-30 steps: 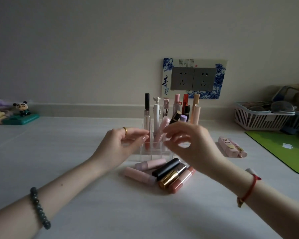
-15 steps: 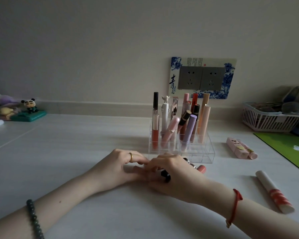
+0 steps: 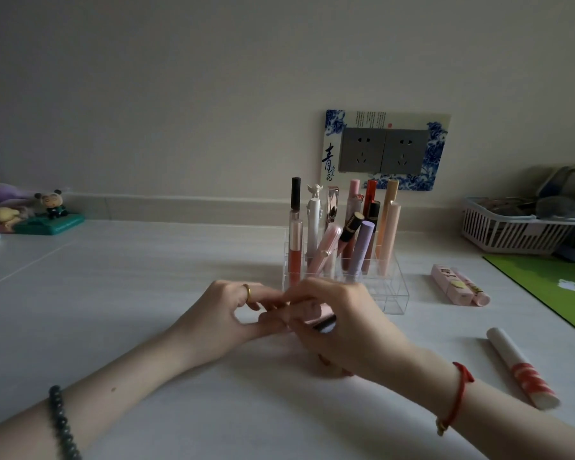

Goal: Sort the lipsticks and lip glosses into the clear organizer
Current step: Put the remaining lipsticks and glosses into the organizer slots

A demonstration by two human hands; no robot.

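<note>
- Two hands meet low over the bench (image 3: 146,293), just in front of the clear organizer (image 3: 394,293).
- Your right hand (image 3: 342,323) is curled over a small cluster of lipsticks (image 3: 316,315); a pale pink tube and a black-ended tube show between its fingers, so it is gripping at least those, though how many it holds you cannot tell.
- Your left hand (image 3: 226,313) has thumb and fingers drawn together, their tips touching the near end of the pink tube at the right hand's fingertips; a gold ring (image 3: 247,292) sits on one finger.
- Inside the organizer, the back compartments hold upright and leaning lip glosses (image 3: 295,234): a black-capped clear tube with orange-red gloss at the left, a white one with a winged top, pink, lilac, red and peach tubes to its right. Its front compartments look bare.
- Off to the right, well apart from the hands, a white tube with red stripes (image 3: 520,368) lies on the bench, and a pink boxed pair (image 3: 458,283) lies near the organizer's right side.
- A green mat (image 3: 551,287) and a white basket (image 3: 512,232) sit at the far right.
</note>
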